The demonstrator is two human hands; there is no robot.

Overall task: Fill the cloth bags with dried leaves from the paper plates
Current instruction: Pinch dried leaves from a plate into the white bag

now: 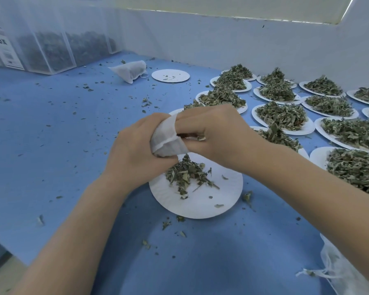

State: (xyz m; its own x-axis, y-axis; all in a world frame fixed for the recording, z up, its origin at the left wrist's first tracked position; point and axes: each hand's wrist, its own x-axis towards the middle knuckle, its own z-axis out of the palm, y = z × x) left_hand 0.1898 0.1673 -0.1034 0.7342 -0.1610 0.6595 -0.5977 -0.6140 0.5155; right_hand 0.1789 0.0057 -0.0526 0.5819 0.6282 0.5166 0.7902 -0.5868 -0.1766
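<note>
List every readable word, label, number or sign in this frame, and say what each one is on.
"box": on the white label stuck to the clear plastic container at the far left.
Barcode and small print lower on that label: too blurred to read.
No text shows on the paper plates, cloth bags or blue table cover.

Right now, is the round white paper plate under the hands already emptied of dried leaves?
No, the round white paper plate still carries a small pile of dried green leaves beneath both hands.
</note>
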